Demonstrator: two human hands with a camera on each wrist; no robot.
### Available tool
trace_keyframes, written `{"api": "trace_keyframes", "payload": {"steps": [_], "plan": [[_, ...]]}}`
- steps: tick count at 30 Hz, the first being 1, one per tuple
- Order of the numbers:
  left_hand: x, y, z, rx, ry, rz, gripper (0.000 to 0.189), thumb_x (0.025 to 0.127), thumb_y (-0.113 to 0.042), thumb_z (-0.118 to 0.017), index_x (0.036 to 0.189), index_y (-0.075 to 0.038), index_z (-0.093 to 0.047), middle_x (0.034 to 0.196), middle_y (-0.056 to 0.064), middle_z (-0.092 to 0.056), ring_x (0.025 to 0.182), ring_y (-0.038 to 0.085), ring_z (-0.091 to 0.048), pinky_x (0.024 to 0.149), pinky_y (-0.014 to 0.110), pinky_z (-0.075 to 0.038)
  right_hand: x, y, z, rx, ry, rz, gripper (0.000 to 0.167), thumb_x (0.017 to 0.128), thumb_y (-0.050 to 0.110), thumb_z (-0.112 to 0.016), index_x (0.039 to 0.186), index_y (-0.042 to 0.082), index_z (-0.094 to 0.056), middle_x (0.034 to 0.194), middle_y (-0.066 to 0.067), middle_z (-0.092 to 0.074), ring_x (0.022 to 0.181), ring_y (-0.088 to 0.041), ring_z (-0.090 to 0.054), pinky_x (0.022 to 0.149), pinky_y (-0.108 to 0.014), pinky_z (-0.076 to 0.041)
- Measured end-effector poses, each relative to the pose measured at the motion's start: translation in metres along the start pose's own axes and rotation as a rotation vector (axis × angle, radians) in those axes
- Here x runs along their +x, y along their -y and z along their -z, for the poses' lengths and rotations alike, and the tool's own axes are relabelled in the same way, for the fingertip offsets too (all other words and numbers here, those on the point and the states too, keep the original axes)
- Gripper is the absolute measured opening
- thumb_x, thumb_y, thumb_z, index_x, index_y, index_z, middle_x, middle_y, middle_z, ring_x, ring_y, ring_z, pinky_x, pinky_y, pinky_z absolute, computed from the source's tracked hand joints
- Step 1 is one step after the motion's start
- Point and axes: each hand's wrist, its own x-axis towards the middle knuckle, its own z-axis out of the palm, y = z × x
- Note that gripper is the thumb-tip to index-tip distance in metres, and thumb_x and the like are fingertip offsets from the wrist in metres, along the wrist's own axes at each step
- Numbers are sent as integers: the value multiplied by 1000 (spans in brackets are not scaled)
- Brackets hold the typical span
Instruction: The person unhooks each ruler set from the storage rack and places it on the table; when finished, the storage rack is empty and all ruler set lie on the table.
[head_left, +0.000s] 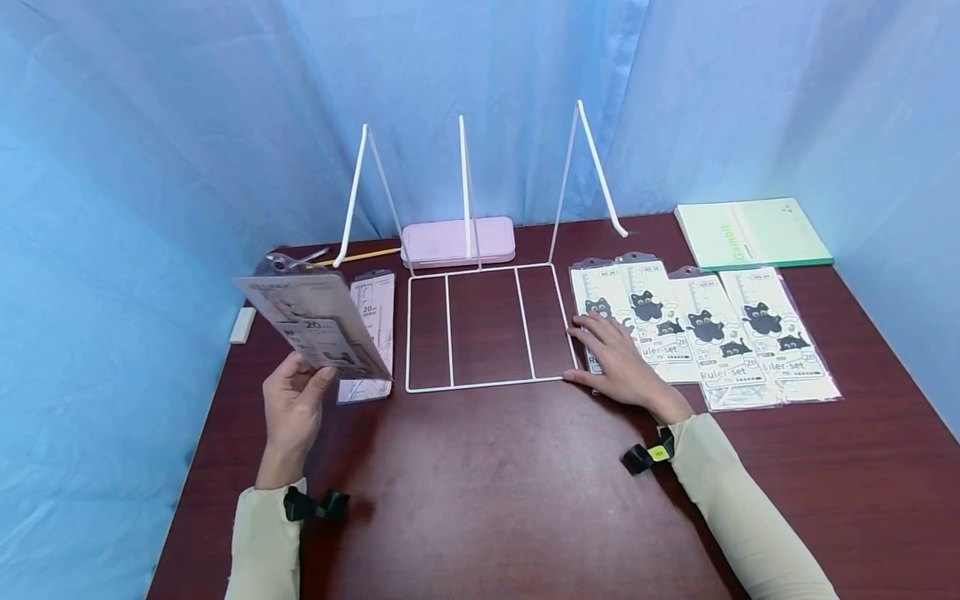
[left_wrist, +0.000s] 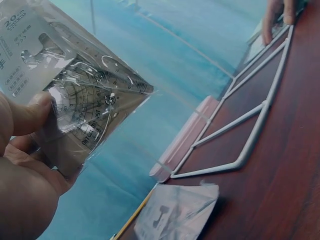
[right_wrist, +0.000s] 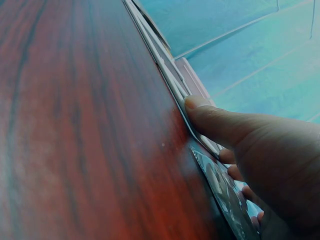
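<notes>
My left hand [head_left: 294, 408] pinches a packaged ruler set [head_left: 318, 321] by its lower edge, thumb on the near face, and holds it tilted above the table's left side. Through its clear wrap a protractor scale [left_wrist: 82, 100] shows in the left wrist view. Another ruler-set packet [head_left: 372, 317] lies beneath and beside it. My right hand [head_left: 618, 362] lies with fingers spread over the leftmost of several cat-printed ruler-set packets [head_left: 656, 321]. Its thumb [right_wrist: 215, 117] is at the front right corner of a white wire rack [head_left: 468, 386].
A lilac case [head_left: 457, 239] lies behind the rack, whose three wire dividers rise toward the blue curtain [head_left: 510, 75]. A yellow pencil [head_left: 367, 256] is at the back left, a small white block [head_left: 242, 325] at the left edge. A green notebook [head_left: 757, 237] lies back right.
</notes>
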Motion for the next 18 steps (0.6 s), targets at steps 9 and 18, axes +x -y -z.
{"api": "trace_keyframes", "payload": {"steps": [9, 18], "plan": [[4, 1, 23, -220, -53, -45, 28, 93, 16, -55, 117, 7, -66, 110, 4, -75, 101, 9, -70, 89, 20, -56, -1, 1, 1, 2, -11, 0, 74, 85, 36, -78, 144, 1, -51, 152, -22, -44, 149, -44, -28, 121, -63, -18], [8, 9, 48, -188, -191, 65, 30, 93, 18, -52, 114, 1, -64, 108, 4, -76, 94, 9, -72, 79, 21, -58, 0, 1, 2, 0, 18, -20, 75, 86, 37, -77, 146, 2, -50, 154, -21, -43, 151, -43, -26, 122, -62, -16]]}}
